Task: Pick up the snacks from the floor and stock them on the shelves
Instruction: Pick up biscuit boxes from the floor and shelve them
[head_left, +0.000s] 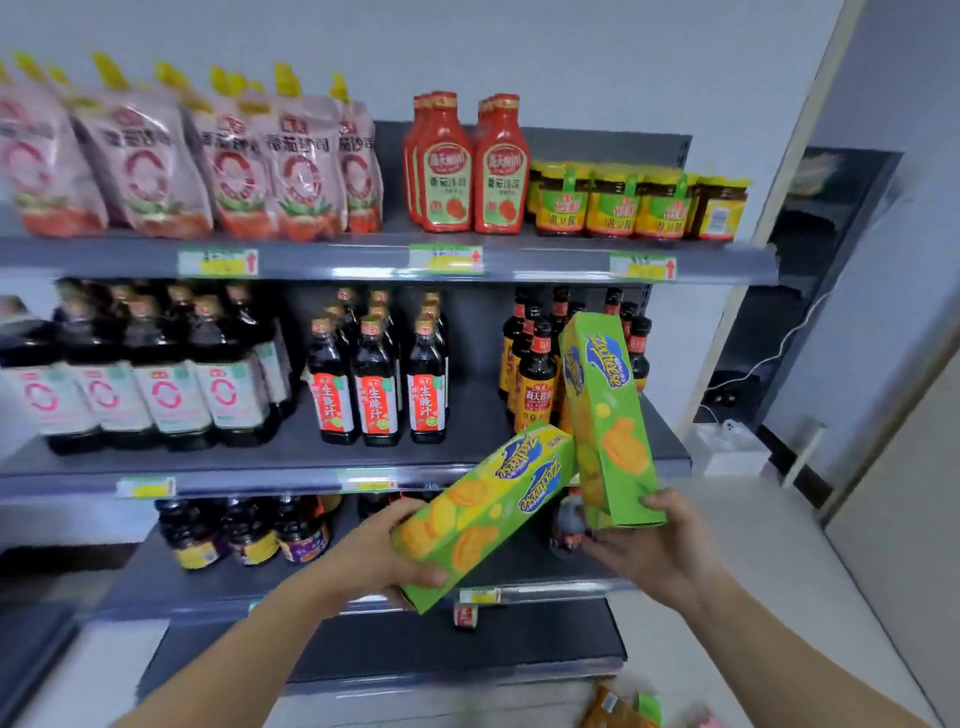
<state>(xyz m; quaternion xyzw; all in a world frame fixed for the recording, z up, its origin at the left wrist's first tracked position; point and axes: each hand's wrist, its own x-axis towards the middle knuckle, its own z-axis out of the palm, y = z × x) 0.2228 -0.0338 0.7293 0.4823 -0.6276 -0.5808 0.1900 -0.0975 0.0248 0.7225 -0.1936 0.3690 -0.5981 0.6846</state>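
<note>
The middle shelf (249, 457) shows a bare grey strip along its front edge before the dark glass bottles (376, 384), and the shelf below (519, 566) lies open right of the jars (249, 535). Two long, smooth green cardboard boxes are held in front of these edges. The left hand (374, 556) has its grip wrapped round the lower end of the slanted box (488, 509), and the right hand (660, 545) grips the bottom end of the near-upright box (608, 415).

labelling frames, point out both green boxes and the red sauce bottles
left green box (485, 517), head view, front face
right green box (610, 421), head view, front face
red sauce bottles (501, 195), head view, right bottle's label
</note>
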